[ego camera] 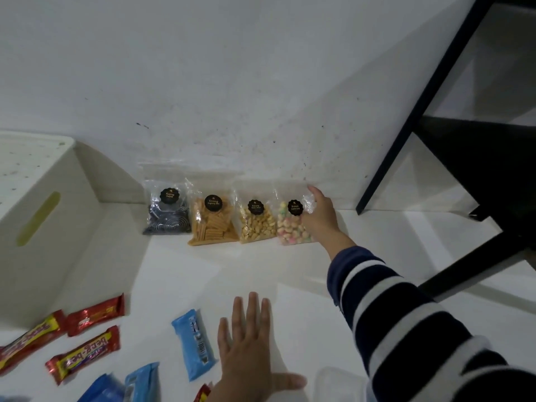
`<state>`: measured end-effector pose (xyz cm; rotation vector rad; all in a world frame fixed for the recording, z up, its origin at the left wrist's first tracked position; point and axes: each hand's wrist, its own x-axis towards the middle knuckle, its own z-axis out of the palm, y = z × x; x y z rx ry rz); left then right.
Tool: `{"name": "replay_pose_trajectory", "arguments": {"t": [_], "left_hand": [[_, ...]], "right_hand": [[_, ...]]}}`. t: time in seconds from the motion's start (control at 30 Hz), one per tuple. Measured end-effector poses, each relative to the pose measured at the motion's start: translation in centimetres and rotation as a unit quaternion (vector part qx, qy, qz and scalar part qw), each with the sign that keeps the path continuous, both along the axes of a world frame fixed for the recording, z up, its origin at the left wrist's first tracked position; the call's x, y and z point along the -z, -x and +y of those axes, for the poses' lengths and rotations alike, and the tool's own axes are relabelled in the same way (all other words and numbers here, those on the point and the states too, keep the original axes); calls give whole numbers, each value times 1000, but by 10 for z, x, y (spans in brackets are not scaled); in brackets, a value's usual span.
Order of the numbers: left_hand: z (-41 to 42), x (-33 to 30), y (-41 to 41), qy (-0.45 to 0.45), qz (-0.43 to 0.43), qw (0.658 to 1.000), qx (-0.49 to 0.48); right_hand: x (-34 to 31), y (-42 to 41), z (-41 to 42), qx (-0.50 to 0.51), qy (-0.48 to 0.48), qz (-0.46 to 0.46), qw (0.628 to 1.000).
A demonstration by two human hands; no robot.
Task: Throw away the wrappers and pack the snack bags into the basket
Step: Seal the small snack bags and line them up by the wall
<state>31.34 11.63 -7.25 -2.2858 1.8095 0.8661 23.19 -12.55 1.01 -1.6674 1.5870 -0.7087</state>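
Observation:
Several clear snack bags lean against the white wall: a dark cookie bag [166,211], a yellow stick bag [213,223], a peanut bag [256,223] and a pastel biscuit bag [293,224]. My right hand [322,216] reaches to the pastel biscuit bag, its fingers at the bag's right edge and behind it. My left hand [251,343] rests flat on the white floor with fingers spread, holding nothing. Red wrappers [95,314] [84,353] [29,340] and blue wrappers [194,343] [142,382] lie on the floor at lower left.
A white box [43,227] with a yellow handle slot stands at the left. Black furniture legs [420,105] rise at the right. A clear plastic container [339,384] sits at the bottom edge by my right sleeve.

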Motion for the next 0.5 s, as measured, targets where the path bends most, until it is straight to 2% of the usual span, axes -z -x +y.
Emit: {"name": "replay_pose_trajectory", "arguments": {"t": [0.17,0.3,0.5], "left_hand": [[3,-19,-3,-11,21,999,26],[18,-50,-9,26,15,999,43],[64,-119,-16,60,86,994,15]], "right_hand": [[-30,14,62,-45,2,10,999],[-48,33,135,-124,29,74,989],[-68,57,232,-249,-76,188,947]]}}
